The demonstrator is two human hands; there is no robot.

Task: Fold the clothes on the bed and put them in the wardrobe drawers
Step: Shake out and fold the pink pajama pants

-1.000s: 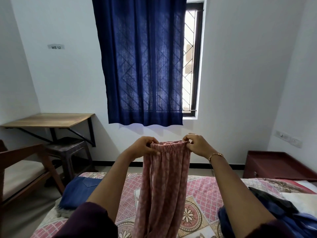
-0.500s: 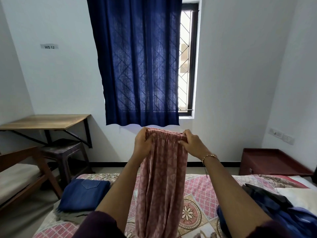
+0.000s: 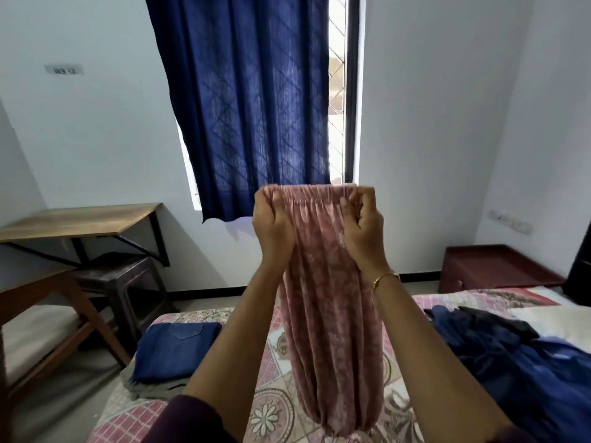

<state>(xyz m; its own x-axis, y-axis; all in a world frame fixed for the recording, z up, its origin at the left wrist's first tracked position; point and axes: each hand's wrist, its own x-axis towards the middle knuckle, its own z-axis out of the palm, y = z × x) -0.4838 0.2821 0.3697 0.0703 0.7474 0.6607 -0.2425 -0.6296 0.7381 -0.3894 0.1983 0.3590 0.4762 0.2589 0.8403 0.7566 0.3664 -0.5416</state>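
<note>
Pink trousers held up above the bed.

The gathered waistband is gripped at its two ends by the left hand and right hand, both closed.

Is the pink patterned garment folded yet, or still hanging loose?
Not folded. The pink garment hangs full length from its elastic waistband, pinched between the left hand and right hand above the bed.

Both hands, left hand and right hand, hold pink trousers above bed.
</note>
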